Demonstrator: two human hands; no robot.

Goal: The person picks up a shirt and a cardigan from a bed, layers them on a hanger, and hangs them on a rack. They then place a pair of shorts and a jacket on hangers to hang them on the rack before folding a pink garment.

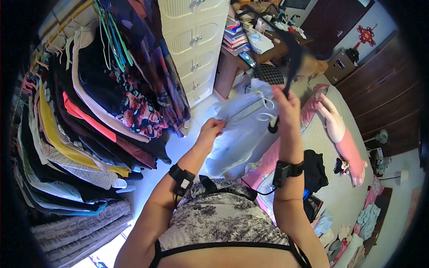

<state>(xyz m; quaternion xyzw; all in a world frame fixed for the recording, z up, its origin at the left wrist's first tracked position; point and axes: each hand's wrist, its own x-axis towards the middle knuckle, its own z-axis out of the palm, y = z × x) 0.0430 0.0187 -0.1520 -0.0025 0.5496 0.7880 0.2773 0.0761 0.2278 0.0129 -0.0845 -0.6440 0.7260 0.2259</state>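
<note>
A light blue garment (243, 138) with white drawstrings hangs in front of me, stretched between my two hands. My left hand (211, 132) pinches its edge on the left side. At the upper right, my right hand (287, 105) is closed on the garment's corner beside the drawstring. A dark strap-like object (292, 56) passes close by my right hand; whether the hand also holds it is unclear. Both forearms wear black bands with small devices.
Many clothes on hangers (85, 120) fill the left side. A white cabinet (196, 40) and a cluttered desk (263, 53) stand ahead. On the right, a bed (337, 187) bears a pink plush toy (351, 149), a black garment (315, 169) and other clothes.
</note>
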